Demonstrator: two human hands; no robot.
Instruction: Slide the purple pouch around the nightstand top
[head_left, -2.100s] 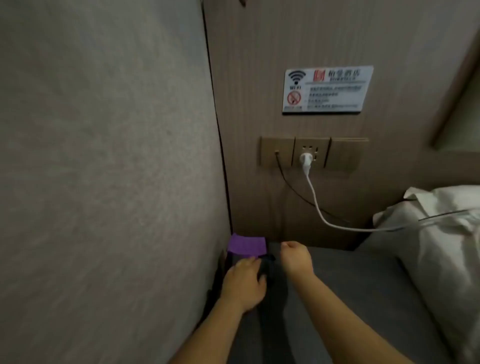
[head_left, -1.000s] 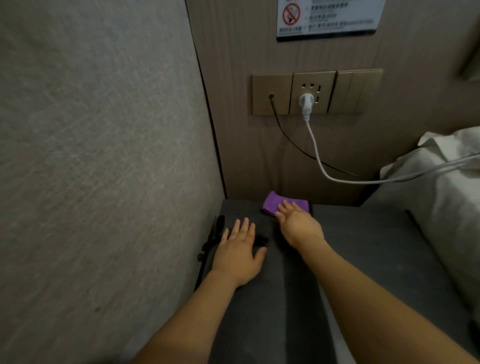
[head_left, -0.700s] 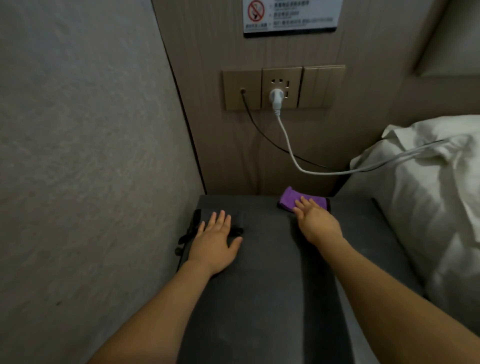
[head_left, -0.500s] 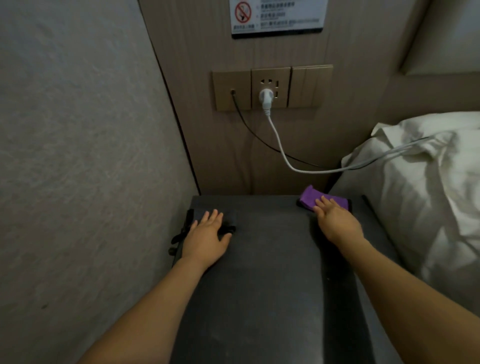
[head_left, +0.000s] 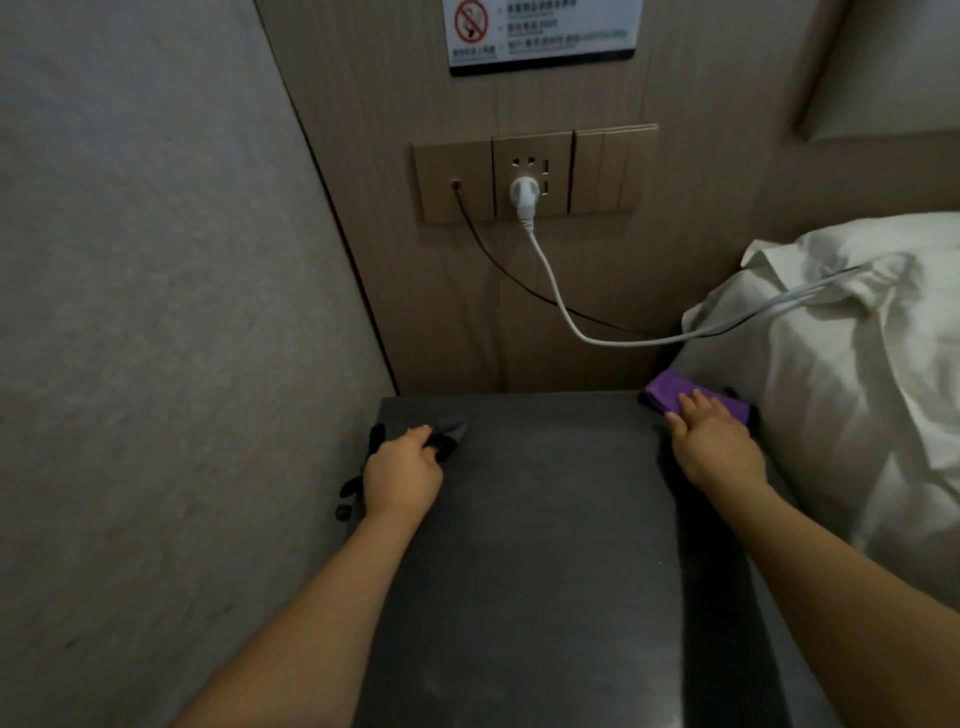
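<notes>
Left wall: a grey textured wall panel (head_left: 156, 312) is standing flush against the left edge of the dark grey tabletop (head_left: 545, 571), leaving no gap on that side.
Left hand: the left hand (head_left: 402, 475) is curling its fingers round a dark cloth (head_left: 447, 434) at the tabletop's far left corner; dark ends of it are hanging over the left edge just beside the wall.
Dark cloth axis: its long axis is running from near-left to far-right, its grey tip pointing toward the tabletop's middle.
Open room: the tabletop's middle and near part are lying bare between the two forearms.
Back edge: a wood panel is rising from the tabletop's far edge, carrying a socket plate (head_left: 535, 174) with a white plug (head_left: 522, 195) above the tabletop.
Right hand: the right hand (head_left: 714, 449) is lying flat, fingers straight and together, pressing the purple cloth (head_left: 670, 389).
Purple cloth: it is sitting at the tabletop's far right corner, long axis running left-far to right-near, along the back edge.
Right edge: a white pillow (head_left: 857, 364) is crowding the tabletop's right edge, touching it.
</notes>
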